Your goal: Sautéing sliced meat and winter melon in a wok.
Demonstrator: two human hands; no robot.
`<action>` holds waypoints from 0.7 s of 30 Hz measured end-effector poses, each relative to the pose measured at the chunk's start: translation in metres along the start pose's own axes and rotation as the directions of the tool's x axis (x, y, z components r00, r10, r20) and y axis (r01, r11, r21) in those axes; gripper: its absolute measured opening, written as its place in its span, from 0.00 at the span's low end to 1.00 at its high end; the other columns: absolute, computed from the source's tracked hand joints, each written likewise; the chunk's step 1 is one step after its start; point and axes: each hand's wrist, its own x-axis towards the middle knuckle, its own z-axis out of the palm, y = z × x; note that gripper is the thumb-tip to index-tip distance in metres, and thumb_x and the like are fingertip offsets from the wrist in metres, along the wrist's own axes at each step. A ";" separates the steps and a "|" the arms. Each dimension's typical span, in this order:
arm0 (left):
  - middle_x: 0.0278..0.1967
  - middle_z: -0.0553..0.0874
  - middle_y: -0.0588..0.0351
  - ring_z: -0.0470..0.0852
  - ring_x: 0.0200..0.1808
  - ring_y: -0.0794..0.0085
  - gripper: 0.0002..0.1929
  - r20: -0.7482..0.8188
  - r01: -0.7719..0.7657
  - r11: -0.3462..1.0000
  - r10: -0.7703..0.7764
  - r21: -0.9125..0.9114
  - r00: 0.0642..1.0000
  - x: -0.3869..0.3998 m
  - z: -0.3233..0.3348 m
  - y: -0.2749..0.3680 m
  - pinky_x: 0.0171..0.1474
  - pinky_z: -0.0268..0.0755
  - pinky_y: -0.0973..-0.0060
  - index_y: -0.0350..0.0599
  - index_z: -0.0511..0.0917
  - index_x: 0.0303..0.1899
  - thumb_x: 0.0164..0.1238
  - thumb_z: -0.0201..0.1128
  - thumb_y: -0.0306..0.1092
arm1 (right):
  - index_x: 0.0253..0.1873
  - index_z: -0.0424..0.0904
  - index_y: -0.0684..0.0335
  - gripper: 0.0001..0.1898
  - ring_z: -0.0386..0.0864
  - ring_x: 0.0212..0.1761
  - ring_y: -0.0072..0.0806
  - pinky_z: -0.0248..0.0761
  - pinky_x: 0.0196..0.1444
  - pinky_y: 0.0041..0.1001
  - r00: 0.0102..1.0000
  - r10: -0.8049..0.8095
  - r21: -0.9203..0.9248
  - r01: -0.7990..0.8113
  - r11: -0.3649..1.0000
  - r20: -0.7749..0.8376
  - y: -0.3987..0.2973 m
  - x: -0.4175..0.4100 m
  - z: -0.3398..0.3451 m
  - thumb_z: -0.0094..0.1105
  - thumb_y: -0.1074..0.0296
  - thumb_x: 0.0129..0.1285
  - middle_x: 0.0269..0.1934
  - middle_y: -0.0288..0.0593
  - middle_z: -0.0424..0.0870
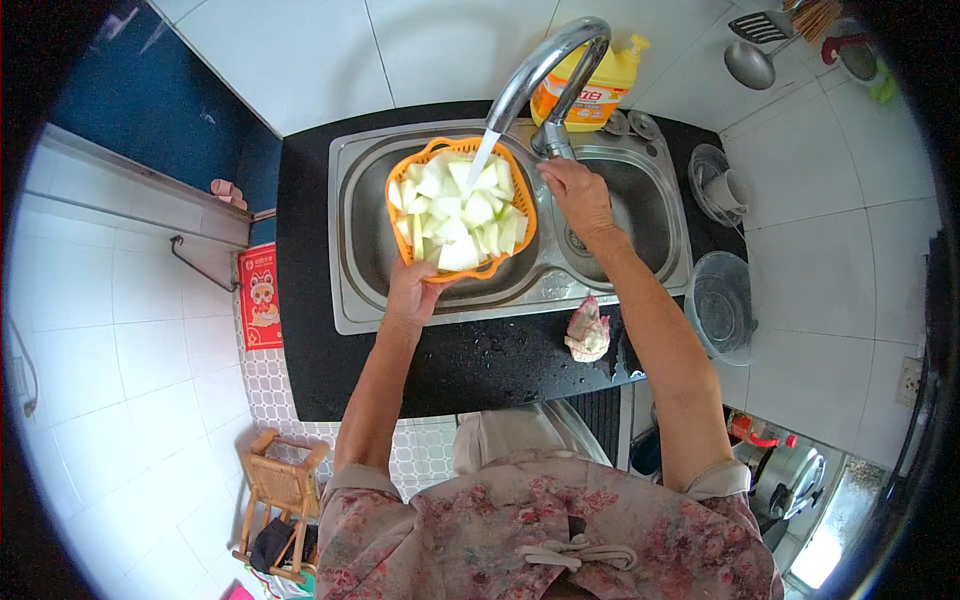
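Note:
My left hand point(414, 291) grips the near left rim of an orange plastic basket point(528, 225) over the larger, left bowl of a steel double sink point(352, 315). Pale green-white cut vegetable pieces point(457, 217) fill the basket. Water point(480, 161) runs onto them from the curved chrome faucet point(551, 52). My right hand point(577, 191) is at the base of the faucet, by its handle, over the smaller bowl; whether the fingers are closed on the handle is hard to tell. A crumpled pink and white cloth point(589, 334) lies on the black counter point(487, 360) in front of the sink.
A yellow detergent jug point(592, 86) stands behind the faucet. On the right are a white cup point(726, 191) on stacked dishes and a clear plastic bowl point(720, 307). A ladle point(750, 66) and a slotted turner point(759, 28) hang on the wall. A wooden chair point(281, 480) stands at lower left.

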 end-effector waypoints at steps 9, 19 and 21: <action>0.61 0.73 0.41 0.76 0.61 0.51 0.37 -0.021 -0.043 0.999 0.044 0.018 0.999 -0.009 -0.001 0.014 0.61 0.74 0.52 0.32 0.58 0.66 0.47 0.49 0.19 | 0.43 0.84 0.62 0.08 0.83 0.44 0.41 0.77 0.48 0.35 1.000 -0.001 -0.018 0.001 1.000 0.011 0.000 0.000 -0.002 0.60 0.69 0.62 0.42 0.46 0.85; 0.60 0.74 0.42 0.79 0.58 0.52 0.35 0.030 -0.002 1.000 0.002 -0.001 1.000 -0.015 -0.025 0.011 0.59 0.76 0.54 0.33 0.60 0.66 0.49 0.53 0.23 | 0.44 0.83 0.62 0.08 0.83 0.43 0.42 0.77 0.47 0.35 1.000 -0.026 -0.021 0.026 0.999 0.000 -0.006 0.002 -0.001 0.60 0.70 0.61 0.41 0.46 0.85; 0.60 0.75 0.42 0.79 0.58 0.53 0.35 0.056 0.015 1.000 -0.016 0.007 0.998 -0.012 -0.028 0.009 0.59 0.76 0.55 0.33 0.60 0.66 0.49 0.52 0.22 | 0.43 0.83 0.62 0.07 0.83 0.42 0.43 0.77 0.46 0.36 1.000 -0.021 -0.008 0.021 1.000 -0.012 -0.005 0.001 0.000 0.60 0.70 0.61 0.41 0.46 0.85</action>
